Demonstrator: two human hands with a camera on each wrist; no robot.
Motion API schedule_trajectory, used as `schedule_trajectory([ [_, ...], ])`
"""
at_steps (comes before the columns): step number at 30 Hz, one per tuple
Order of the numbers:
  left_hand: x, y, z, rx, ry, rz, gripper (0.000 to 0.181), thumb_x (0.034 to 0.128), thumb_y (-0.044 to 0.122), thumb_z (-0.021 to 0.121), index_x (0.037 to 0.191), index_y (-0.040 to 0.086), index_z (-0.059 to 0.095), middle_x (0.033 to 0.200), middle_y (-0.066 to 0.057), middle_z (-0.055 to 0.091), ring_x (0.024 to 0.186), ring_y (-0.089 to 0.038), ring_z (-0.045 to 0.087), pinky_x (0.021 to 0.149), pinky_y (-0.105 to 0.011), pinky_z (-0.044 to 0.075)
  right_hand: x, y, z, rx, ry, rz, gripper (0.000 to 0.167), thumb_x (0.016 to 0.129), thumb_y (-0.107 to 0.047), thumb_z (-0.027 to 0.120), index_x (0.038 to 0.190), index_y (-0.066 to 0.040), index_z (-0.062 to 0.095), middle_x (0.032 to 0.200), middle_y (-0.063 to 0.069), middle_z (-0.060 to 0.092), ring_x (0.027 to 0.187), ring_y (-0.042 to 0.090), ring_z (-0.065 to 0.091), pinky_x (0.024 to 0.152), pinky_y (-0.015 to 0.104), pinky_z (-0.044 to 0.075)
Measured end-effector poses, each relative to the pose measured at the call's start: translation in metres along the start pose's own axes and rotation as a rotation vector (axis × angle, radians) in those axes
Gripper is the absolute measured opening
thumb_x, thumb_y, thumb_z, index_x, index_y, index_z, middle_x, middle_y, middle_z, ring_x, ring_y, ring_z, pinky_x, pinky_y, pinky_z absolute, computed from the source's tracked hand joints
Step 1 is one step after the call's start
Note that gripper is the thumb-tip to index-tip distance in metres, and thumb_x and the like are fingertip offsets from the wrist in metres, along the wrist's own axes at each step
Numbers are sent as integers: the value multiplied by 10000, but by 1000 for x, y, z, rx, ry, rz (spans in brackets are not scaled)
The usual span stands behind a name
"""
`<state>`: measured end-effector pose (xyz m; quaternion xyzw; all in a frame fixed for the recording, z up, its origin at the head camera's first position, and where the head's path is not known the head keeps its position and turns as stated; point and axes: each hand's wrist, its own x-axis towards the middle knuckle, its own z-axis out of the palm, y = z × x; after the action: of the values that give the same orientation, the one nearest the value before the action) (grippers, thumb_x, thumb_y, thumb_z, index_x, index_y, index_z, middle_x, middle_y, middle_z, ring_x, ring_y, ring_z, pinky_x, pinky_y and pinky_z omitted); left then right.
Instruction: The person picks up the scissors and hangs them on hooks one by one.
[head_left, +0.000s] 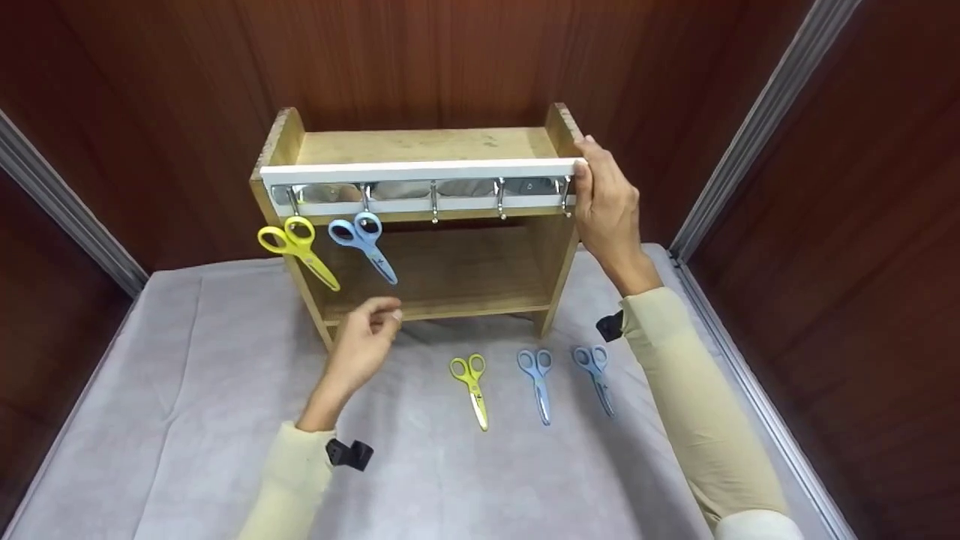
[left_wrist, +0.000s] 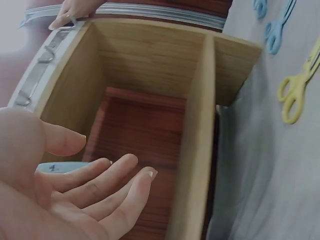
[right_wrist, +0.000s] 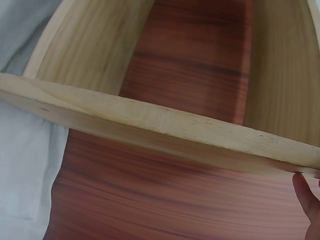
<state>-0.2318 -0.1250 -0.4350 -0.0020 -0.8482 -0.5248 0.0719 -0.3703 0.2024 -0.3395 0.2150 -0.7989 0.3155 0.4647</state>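
A white rail with several metal hooks (head_left: 465,166) runs across the front of a wooden shelf (head_left: 551,262). Yellow scissors (head_left: 319,268) hang from its leftmost hook, and blue scissors (head_left: 379,260) from the one beside it. Just below the blue pair is my left hand (head_left: 358,349), fingers loosely bent, holding nothing; in the left wrist view its palm and spread fingers (left_wrist: 132,192) show. My right hand (head_left: 611,202) grips the shelf's upper right side, thumb at the rail's end. In the right wrist view one fingertip (right_wrist: 302,187) touches the side panel.
On the grey cloth (head_left: 420,480) in front of the shelf lie yellow scissors (head_left: 472,386), blue scissors (head_left: 538,382) and another blue pair (head_left: 596,375). Reddish-brown wooden panels (head_left: 420,60) stand behind and at both sides, with metal strips (head_left: 757,135) at the corners.
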Motion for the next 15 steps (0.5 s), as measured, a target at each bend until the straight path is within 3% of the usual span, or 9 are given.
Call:
schedule_trajectory([
  [8,-13,-16,31,146,7,46,244,1036,148,621,1188,8,751,1124,-161,793,1053,-317,751,952,-479,597,0,0,-1,3,-1,5,335,1110,-184,522,1385,-45,652,1415,131,687,1384,261,625,1177,407,492],
  [15,-21,-30,58,269,38,124,172,993,113,648,1053,30,786,939,-96,761,864,-238,704,787,-427,584,0,-1,0,4,-6,16,338,1108,-184,524,1390,-48,650,1420,132,684,1384,260,625,1173,409,494],
])
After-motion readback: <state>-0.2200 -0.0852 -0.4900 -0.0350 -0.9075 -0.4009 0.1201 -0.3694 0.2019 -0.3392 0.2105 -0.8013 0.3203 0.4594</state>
